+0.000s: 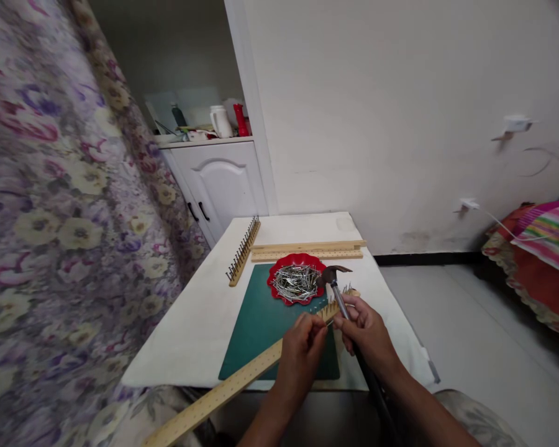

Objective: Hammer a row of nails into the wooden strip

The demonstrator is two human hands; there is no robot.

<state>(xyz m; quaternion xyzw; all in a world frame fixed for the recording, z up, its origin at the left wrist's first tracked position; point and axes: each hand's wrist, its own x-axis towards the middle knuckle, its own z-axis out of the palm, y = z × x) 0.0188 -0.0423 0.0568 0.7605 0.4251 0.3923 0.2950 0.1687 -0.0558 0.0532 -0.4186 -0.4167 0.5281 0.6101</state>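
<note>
My right hand [371, 335] is closed around a claw hammer [341, 299], its head raised and tilted beside the nail dish. My left hand [302, 347] is pinched close to the right fingertips, and a thin nail [329, 323] shows between the two hands. Beneath them a drilled wooden strip [242, 382] runs diagonally from the lower left to the mat's right side. Several nails stand upright in its far end. Just beyond the hands, a red scalloped dish [272, 274] holds a heap of loose nails [295, 282]. Part of the strip is hidden by my left hand.
A green mat [251, 326] lies on the white-covered table [181, 338]. At its left, another wooden strip [243, 253] bristles with upright nails. More wooden strips [307, 254] lie behind the dish. A flowered curtain [74, 217] hangs at left, and a white wall [377, 124] stands behind.
</note>
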